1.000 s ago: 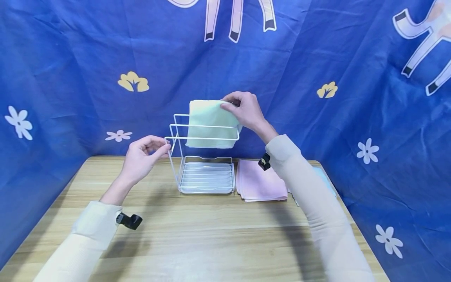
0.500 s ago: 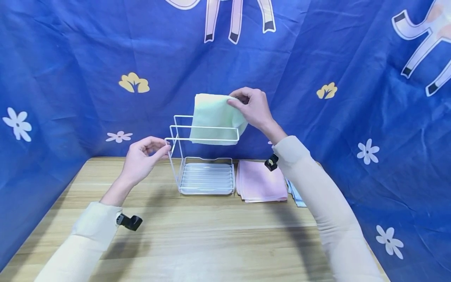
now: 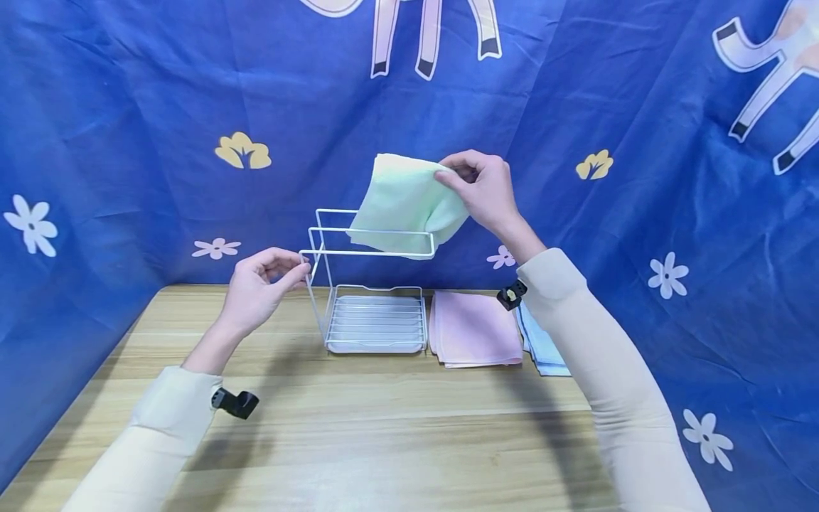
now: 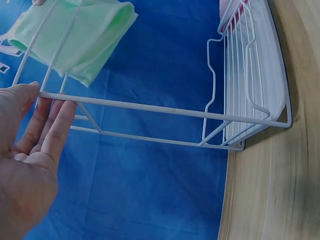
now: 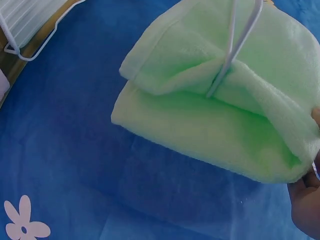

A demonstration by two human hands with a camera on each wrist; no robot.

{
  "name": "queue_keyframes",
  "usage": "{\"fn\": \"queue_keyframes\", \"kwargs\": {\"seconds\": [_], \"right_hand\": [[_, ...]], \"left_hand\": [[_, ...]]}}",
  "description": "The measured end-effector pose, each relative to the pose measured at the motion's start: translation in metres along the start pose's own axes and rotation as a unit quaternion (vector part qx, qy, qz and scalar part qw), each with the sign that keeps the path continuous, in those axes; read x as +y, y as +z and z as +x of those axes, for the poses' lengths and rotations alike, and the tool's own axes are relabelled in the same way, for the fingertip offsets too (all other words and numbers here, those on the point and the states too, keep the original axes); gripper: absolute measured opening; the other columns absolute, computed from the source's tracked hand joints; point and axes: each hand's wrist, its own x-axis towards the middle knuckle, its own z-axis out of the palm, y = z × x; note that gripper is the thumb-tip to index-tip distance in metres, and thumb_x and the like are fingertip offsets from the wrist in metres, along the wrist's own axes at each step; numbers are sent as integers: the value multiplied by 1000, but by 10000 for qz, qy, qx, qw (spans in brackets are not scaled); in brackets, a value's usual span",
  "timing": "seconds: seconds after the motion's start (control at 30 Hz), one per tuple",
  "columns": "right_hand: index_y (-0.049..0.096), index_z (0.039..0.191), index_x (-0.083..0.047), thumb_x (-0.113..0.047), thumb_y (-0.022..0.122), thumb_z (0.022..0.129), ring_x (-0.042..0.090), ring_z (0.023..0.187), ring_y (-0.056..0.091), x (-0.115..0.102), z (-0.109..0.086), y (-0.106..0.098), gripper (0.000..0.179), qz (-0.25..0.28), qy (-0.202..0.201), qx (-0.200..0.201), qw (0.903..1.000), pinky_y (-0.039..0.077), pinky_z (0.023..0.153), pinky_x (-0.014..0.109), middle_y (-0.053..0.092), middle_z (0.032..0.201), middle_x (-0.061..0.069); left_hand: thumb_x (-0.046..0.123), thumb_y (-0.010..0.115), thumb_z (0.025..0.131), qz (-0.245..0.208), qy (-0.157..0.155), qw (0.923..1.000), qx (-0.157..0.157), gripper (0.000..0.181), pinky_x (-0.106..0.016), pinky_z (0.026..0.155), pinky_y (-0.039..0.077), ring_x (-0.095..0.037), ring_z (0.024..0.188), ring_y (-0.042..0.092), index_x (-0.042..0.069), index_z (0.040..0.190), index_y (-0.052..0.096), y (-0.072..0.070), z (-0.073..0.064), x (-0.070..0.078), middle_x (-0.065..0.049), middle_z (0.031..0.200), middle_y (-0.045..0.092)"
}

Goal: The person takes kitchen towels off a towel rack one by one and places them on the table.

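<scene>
A white wire rack [image 3: 333, 252] stands at the back of the table, with upper bars above a slatted base. My left hand [image 3: 259, 288] pinches its front upper left corner; the left wrist view shows thumb and fingers on the wire [image 4: 150, 106]. With my right hand [image 3: 486, 188] I pinch a folded light green towel [image 3: 409, 192] by its upper right part. The towel slants over the rack, its lower edge still behind the front bars. In the right wrist view a rack bar [image 5: 245, 37] crosses the towel's loose folds [image 5: 200, 125].
A folded pink towel [image 3: 476, 331] lies right of the rack, and a blue towel [image 3: 544, 352] beyond it, partly under my right sleeve. A white tray [image 3: 377, 348] sits in the rack's base. Blue printed cloth [image 3: 160, 178] hangs behind the wooden table [image 3: 384, 427].
My right hand has moved up and to the right, taking the green towel with it; the towel now tilts and folds more. My left hand keeps its place on the rack.
</scene>
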Motion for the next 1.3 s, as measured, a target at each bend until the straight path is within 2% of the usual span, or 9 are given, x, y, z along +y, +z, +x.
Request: {"fn": "queue_keyframes", "kwargs": {"seconds": [0.13, 0.3, 0.5, 0.6, 1.0, 1.17, 1.3], "right_hand": [[83, 105, -7, -21, 83, 93, -2, 73, 68, 1, -1, -6, 18, 38, 1, 201, 9998, 57, 67, 13, 81, 99, 16], [82, 106, -5, -20, 83, 93, 1, 72, 66, 1, -2, -13, 20, 148, -164, 414, 9989, 56, 67, 15, 79, 94, 13], [82, 104, -3, -18, 83, 93, 3, 69, 65, 0, -3, -23, 19, 354, -257, 593, 9973, 54, 65, 16, 75, 83, -10], [82, 103, -3, -17, 83, 92, 5, 69, 63, 1, -3, -27, 17, 415, -256, 681, 9965, 53, 64, 16, 73, 81, -15], [82, 104, -3, -15, 83, 92, 6, 69, 63, -3, -5, -44, 17, 472, -194, 863, 9950, 53, 63, 16, 72, 80, -18], [82, 104, -2, -14, 83, 91, 6, 68, 61, -3, -4, -52, 18, 503, -158, 1025, 9933, 51, 62, 15, 71, 78, -18], [82, 105, -2, -14, 83, 91, 7, 69, 61, -3, -3, -61, 18, 464, -142, 1129, 9924, 50, 62, 16, 71, 78, -17]], "left_hand": [[11, 74, 100, 57, 47, 10000, -19, 19, -14, 71, 64, -4, 77, 76, -4, 110, 71, -1, 3, -4, 15, 88, 76], [11, 74, 100, 8, 85, 10000, -32, 18, -14, 70, 64, -3, 76, 75, -4, 110, 72, -1, 6, -9, 14, 88, 76], [10, 73, 100, -59, 61, 9999, -67, 18, -16, 72, 65, -7, 77, 76, -5, 110, 71, -1, 8, -9, 13, 89, 76], [10, 73, 100, -68, 59, 9999, -61, 18, -16, 72, 65, -6, 77, 76, -5, 110, 71, -1, 9, -9, 12, 88, 77], [12, 73, 100, -55, 7, 10000, -83, 19, -16, 72, 65, -6, 77, 76, -4, 111, 71, 0, 11, -10, 13, 89, 77], [10, 73, 99, -91, 47, 9999, -68, 18, -18, 72, 66, -6, 78, 76, -5, 110, 71, 1, 12, -9, 7, 90, 78], [9, 73, 99, -110, 82, 9999, -45, 18, -17, 72, 66, -4, 76, 75, -6, 109, 71, 1, 14, -9, 8, 89, 78]]}}
